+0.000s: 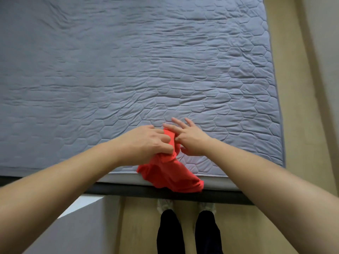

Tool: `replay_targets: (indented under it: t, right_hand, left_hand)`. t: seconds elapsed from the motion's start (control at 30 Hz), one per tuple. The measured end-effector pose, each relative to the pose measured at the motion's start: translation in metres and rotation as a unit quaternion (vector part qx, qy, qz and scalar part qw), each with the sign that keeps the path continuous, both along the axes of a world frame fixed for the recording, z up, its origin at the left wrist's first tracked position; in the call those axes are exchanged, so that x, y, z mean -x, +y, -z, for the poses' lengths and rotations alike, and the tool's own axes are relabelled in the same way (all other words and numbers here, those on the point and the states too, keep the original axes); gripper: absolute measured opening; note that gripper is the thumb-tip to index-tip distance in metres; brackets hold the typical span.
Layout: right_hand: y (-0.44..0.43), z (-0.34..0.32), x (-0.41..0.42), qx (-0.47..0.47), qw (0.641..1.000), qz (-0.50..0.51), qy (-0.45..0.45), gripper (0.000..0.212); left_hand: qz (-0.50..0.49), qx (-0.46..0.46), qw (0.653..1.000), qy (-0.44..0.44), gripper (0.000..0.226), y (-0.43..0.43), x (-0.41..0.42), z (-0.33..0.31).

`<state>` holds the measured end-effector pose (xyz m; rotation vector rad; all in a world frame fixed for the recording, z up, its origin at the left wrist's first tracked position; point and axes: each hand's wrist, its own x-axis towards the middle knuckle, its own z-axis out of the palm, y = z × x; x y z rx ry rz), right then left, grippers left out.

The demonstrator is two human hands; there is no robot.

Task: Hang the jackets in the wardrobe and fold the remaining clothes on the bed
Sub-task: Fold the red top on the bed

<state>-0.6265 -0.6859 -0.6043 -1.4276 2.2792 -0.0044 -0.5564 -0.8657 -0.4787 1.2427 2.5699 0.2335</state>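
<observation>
– Grey mattress [128, 70] fills nearly all the view, yes? And where are the hands on it?

– Yes, it is quilted in a six-sided pattern, with many small wrinkles. The hands meet near its front edge, a little to the right of the middle. The left hand [146, 142] has its fingers curled and holds a bunch of the red garment [170, 176]. The right hand [192, 140] is touching the same bunch from the other side. Its forefinger is bent and, with the thumb, it pinches the cloth. Its other three fingers are straight and spread above the mattress.

– Where does the garment lie?

– The upper part is gathered between the two hands. The rest goes down toward the person and hangs over the front edge, onto the dark bed frame [128, 189]. What sort of garment it is, I cannot tell.

– And around the bed?

– Both forearms are bare. Under the frame I see a light beige floor [302, 107], which also runs along the right side of the bed. The person stands just beside the front edge, in black trousers [169, 233] and pale footwear [165, 205]. At the lower left is a grey surface [73, 231] with a white strip; what it is, I cannot say.
</observation>
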Motion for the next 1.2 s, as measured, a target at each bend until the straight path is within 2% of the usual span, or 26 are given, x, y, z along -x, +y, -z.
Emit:
replay_targets:
  t: [0.07,0.13,0.2,0.3,0.4,0.47,0.53,0.6,0.67,0.73,0.8,0.9,1.07,1.2]
  right_hand:
    - [-0.004,-0.005,0.001,-0.066,0.995,-0.078,0.016,0.047]
    - [-0.010,-0.011,-0.003,-0.131,0.984,-0.108,0.057,0.051]
    - [-0.007,-0.021,-0.005,-0.163,0.980,-0.070,0.088,0.044]
    - [0.019,-0.051,-0.002,-0.160,0.981,-0.003,0.114,0.029]
    - [0.050,-0.101,0.002,-0.112,0.985,0.002,0.128,0.024]
    - [0.067,-0.139,0.000,-0.081,0.987,-0.016,0.141,0.025]
    - [0.079,-0.178,-0.005,-0.046,0.990,-0.012,0.133,0.021]
    - [0.089,-0.218,-0.014,0.030,0.996,0.042,0.080,0.012]
    - [0.098,-0.255,-0.022,0.122,0.987,0.103,0.020,0.007]
    - [0.108,-0.287,-0.030,0.190,0.973,0.131,0.012,0.007]
    - [0.114,-0.311,-0.038,0.218,0.966,0.140,0.008,0.008]
    - [0.122,-0.338,-0.039,0.217,0.970,0.113,0.006,0.012]
    - [0.125,-0.372,-0.040,0.144,0.989,0.030,0.001,0.030]
    - [0.124,-0.393,-0.048,0.108,0.982,-0.112,0.111,0.016]
  left_hand:
    - [0.019,-0.002,1.000,0.015,0.018,-0.002,-0.003,-0.006]
    - [0.029,0.025,0.999,0.026,0.023,-0.011,-0.012,-0.014]
    - [0.008,0.070,0.997,0.034,0.021,-0.027,-0.021,-0.018]
    - [-0.112,0.107,0.988,0.015,0.025,-0.059,-0.031,-0.028]
    - [-0.242,0.139,0.960,-0.019,0.025,-0.081,-0.036,-0.048]
    - [-0.284,0.115,0.952,-0.025,0.027,-0.085,-0.039,-0.069]
    - [-0.304,0.077,0.949,-0.020,0.027,-0.086,-0.040,-0.097]
    - [-0.323,0.019,0.946,0.000,0.025,-0.087,-0.042,-0.127]
    - [-0.332,-0.053,0.941,0.035,0.022,-0.089,-0.045,-0.156]
    - [-0.341,-0.100,0.932,0.073,0.022,-0.088,-0.050,-0.181]
    - [-0.357,-0.123,0.920,0.104,0.023,-0.085,-0.053,-0.203]
    - [-0.345,-0.136,0.919,0.131,0.025,-0.077,-0.052,-0.230]
    - [-0.268,-0.124,0.943,0.154,0.035,-0.056,-0.037,-0.264]
    - [-0.141,-0.060,0.958,0.244,0.038,-0.034,-0.035,-0.282]
